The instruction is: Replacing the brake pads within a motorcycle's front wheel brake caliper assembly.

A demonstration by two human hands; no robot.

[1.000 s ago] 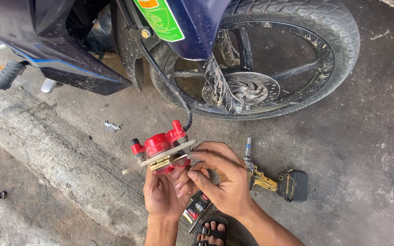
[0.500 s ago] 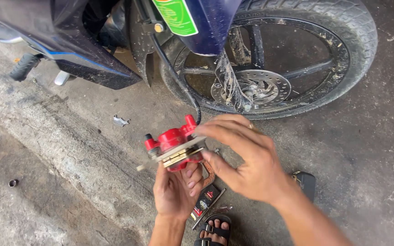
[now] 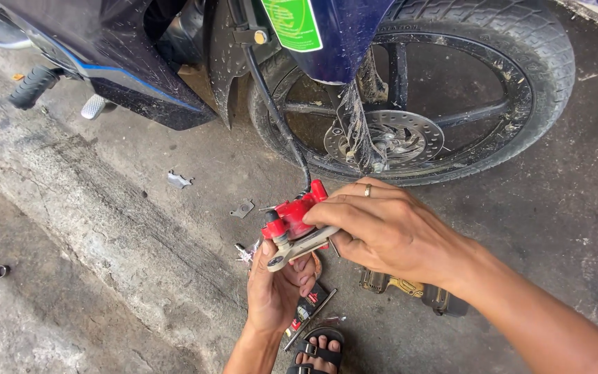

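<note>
- Step in hand, as I judge it: bench work on the red brake caliper (image 3: 292,218), which is off its mount and held in front of me; it hangs at 6 o'clock from the front wheel (image 3: 417,90), joined to the motorcycle by the black brake hose (image 3: 276,118).
- My left hand (image 3: 278,287) cups the caliper from below, fingers closed around its underside; my right hand (image 3: 385,232) comes in from 3 o'clock and pinches the grey metal bracket (image 3: 299,246) at the caliper's lower edge, fingers narrow; one ring on that hand.
- Whether the pads are seated inside the caliper I cannot tell; the right hand covers that side.
- Next move, by my estimate: needs a steady left-hand grip while the right works the bracket along its own line, without twisting; the hose must stay slack and unkinked.
- Count, visible items:
  - one caliper; one hose; one wheel with one brake disc (image 3: 385,138);
  - two small flat metal pieces on the concrete at 10 o'clock from the caliper: the farther plate (image 3: 178,181), the nearer plate (image 3: 242,208);
  - one power tool (image 3: 413,291) at 4 o'clock, partly under my right wrist;
  - one small socket-like ring (image 3: 1,271) well apart at 9 o'clock;
  - one sandalled foot (image 3: 318,352) at 6 o'clock;
  - loose small parts just left of my left hand; too small to count.
</note>
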